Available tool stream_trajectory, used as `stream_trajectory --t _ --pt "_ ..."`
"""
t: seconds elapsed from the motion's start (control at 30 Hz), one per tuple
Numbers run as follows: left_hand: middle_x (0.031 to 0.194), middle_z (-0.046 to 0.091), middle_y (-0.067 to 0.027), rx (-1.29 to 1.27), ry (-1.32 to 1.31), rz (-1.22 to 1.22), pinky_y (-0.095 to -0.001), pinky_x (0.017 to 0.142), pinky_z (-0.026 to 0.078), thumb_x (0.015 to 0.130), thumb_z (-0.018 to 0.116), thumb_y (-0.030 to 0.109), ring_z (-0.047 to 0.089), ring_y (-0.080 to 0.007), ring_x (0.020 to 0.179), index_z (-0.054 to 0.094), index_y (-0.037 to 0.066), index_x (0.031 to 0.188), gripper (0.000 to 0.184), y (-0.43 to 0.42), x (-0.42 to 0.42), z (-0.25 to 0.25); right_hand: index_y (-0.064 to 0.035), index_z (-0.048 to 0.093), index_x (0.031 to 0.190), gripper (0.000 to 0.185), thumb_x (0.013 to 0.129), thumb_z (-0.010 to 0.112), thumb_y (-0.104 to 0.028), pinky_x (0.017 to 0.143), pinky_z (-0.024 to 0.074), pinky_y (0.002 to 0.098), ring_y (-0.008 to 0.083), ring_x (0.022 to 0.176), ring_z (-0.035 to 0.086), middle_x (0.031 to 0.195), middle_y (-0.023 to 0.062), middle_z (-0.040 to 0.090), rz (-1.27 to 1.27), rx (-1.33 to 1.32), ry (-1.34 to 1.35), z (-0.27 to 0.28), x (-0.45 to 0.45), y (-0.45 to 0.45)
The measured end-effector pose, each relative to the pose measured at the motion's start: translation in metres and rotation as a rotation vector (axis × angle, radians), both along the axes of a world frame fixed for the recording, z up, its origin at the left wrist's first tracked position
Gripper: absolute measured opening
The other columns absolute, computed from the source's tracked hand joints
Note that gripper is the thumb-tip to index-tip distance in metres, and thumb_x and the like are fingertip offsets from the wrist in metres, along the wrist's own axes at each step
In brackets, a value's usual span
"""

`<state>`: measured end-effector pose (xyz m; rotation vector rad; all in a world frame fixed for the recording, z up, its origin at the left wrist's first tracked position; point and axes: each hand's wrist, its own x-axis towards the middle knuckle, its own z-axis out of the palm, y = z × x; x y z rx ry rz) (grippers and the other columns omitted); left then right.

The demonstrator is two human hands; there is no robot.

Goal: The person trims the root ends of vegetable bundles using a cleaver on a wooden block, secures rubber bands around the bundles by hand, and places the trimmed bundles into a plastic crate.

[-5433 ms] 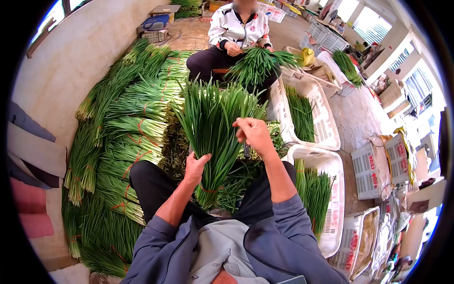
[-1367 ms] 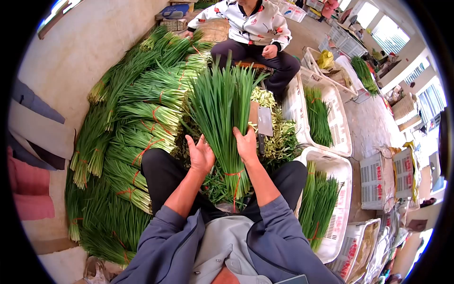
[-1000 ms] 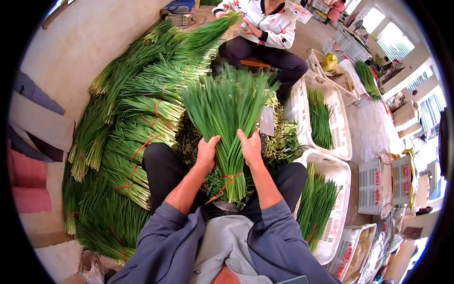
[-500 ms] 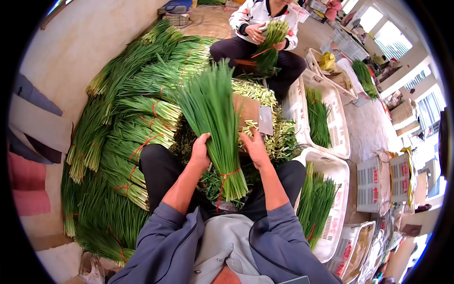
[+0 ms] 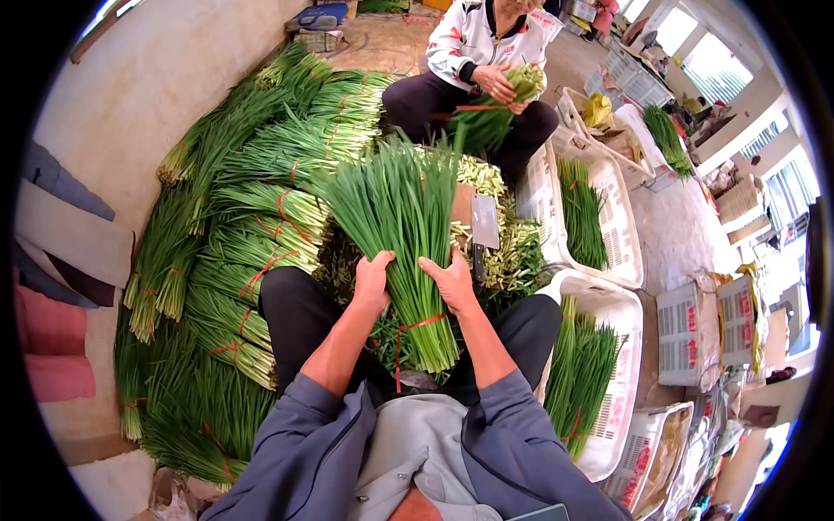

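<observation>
A bunch of garlic chives (image 5: 408,226) stands upright between my knees, its leaves fanning out at the top and a red tie round its lower stems. My left hand (image 5: 373,282) grips its left side, thumb on the leaves. On the opposite side my right hand (image 5: 451,280) holds it too, with the thumb in front; the other fingers are partly hidden behind. Just beyond my right hand a cleaver (image 5: 486,224) lies on a brown board (image 5: 463,201), among cut pale stem ends (image 5: 486,178).
Tied bunches of chives (image 5: 234,252) are heaped at my left by the wall. White crates (image 5: 621,382) with bunches in them stand at my right. Opposite me a seated person (image 5: 486,61) holds another bunch. Stacked cartons (image 5: 686,339) are farther right.
My right hand has come in from beside the bunch and closed on it. The bunch has spread wider and its top shifted right. The person opposite has tilted their bunch.
</observation>
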<state>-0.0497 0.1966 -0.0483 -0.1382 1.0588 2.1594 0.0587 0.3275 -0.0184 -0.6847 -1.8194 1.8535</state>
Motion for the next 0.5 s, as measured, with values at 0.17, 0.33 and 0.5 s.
stream_trajectory --t 0.17,0.33,0.5 --pt "0.104 0.068 -0.0107 0.065 -0.03 0.01 -0.0412 0.081 0.058 0.09 0.062 0.006 0.068 -0.0239 0.091 0.062 -0.001 0.114 0.025 -0.001 0.002 0.006 0.0017 0.051 0.135 0.061 0.087 0.082 -0.019 0.089 0.0561 0.0349 0.0193 0.101 0.067 0.118 0.0117 0.067 0.046 -0.055 -0.014 -0.004 0.003 0.008" --pt "0.106 0.069 -0.0114 0.048 -0.003 0.068 -0.0409 0.081 0.058 0.09 0.064 0.008 0.069 -0.0245 0.09 0.064 -0.002 0.115 0.027 0.002 -0.002 0.002 0.0013 0.049 0.139 0.066 0.089 0.082 -0.026 0.096 0.0526 0.0355 0.0213 0.111 0.065 0.126 0.0136 0.064 0.146 0.039 -0.03 0.023 0.009 0.001" --pt "0.12 0.067 -0.0123 0.083 -0.095 0.032 -0.0496 0.101 0.053 0.092 0.061 0.019 0.065 -0.0309 0.111 0.06 0.0 0.125 0.038 -0.007 -0.028 0.006 0.0006 0.044 0.145 0.062 0.096 0.071 -0.026 0.092 0.0522 0.0384 0.026 0.109 0.066 0.121 0.0196 0.067 -0.087 0.098 -0.069 0.005 0.044 0.031"
